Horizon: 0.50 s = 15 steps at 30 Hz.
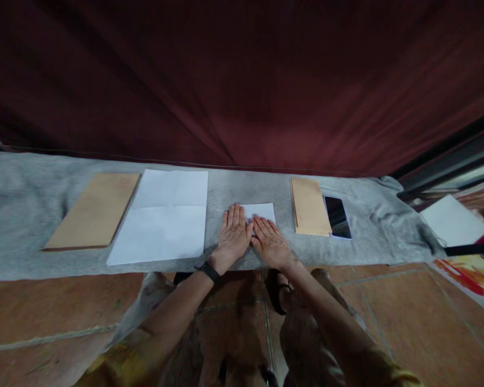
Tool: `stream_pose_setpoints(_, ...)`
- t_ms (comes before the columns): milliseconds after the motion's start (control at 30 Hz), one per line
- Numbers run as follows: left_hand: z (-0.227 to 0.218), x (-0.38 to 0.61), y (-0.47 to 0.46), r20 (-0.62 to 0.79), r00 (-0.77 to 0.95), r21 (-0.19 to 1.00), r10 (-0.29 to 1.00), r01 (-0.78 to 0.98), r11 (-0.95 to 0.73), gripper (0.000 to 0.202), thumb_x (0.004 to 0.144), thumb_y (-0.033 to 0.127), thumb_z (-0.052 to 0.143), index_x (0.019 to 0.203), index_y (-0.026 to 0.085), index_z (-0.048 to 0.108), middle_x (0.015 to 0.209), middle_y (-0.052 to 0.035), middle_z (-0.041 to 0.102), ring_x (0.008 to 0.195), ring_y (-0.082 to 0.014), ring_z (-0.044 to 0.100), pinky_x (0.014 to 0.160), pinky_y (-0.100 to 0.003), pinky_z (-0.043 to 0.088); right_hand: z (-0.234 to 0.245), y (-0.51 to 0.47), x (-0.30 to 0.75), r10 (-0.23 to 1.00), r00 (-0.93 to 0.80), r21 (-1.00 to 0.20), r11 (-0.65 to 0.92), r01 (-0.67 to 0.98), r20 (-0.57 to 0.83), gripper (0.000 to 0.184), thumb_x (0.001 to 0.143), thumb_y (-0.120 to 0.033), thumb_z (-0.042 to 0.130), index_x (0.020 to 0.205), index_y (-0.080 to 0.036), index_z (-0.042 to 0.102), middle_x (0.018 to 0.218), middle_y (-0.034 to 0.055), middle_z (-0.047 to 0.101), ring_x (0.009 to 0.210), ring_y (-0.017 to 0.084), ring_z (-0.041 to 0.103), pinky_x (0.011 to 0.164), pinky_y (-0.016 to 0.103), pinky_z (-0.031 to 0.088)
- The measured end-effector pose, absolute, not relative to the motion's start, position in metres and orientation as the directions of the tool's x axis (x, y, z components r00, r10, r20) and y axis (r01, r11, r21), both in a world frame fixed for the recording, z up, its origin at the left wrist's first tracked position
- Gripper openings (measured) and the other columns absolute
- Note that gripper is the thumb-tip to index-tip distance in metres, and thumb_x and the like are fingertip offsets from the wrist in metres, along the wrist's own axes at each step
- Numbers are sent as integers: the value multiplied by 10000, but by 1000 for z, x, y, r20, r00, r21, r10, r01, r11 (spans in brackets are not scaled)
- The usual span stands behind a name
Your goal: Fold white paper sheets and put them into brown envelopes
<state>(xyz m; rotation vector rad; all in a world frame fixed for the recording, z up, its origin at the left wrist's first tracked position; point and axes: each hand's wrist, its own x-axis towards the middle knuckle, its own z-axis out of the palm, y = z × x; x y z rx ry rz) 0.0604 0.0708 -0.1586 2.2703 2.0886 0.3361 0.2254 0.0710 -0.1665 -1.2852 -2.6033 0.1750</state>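
Note:
A small white piece of paper (262, 208), apparently folded, lies flat on the grey cloth in front of me. My left hand (234, 232) rests palm down over its left part, fingers stretched out. Beside it, my right hand (269, 239) presses flat on the near part of the paper, its fingers also extended. The thumbs almost meet. Much of the paper is hidden under both hands. To the left of my left hand lies a stack of larger white sheets (167, 226) with a crease across the top one.
Brown envelopes (92, 212) lie at the far left of the cloth-covered surface (248, 185). Smaller brown envelopes (310, 207) sit to the right, against a phone (337, 217). A dark red curtain (242, 97) hangs behind. Tiled floor (234, 306) shows below the near edge.

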Motion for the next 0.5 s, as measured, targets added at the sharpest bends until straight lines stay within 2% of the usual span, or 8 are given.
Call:
stream_pose_setpoints(200, -159, 53, 72, 141, -2, 144, 990, 989, -18, 662, 1036, 376, 319, 1559, -30, 288, 1650, -227, 242, 1559, -309, 187, 1269, -472, 190, -168, 70, 231, 805, -566, -200, 593, 780, 179, 603, 1061, -444, 379, 1581, -142, 340, 1640, 105, 332, 1530, 232, 299, 1265, 449, 242)
stream_pose_setpoints(500, -158, 42, 68, 179, -21, 152, 984, 988, -6, 628, 1027, 333, 318, 1545, -23, 329, 1628, -222, 311, 1550, -318, 226, 1254, -509, 225, -169, 71, 241, 869, -470, -191, 493, 849, 155, 587, 1065, -384, 370, 1596, -143, 306, 1644, 116, 323, 1522, 256, 315, 1254, 469, 233)
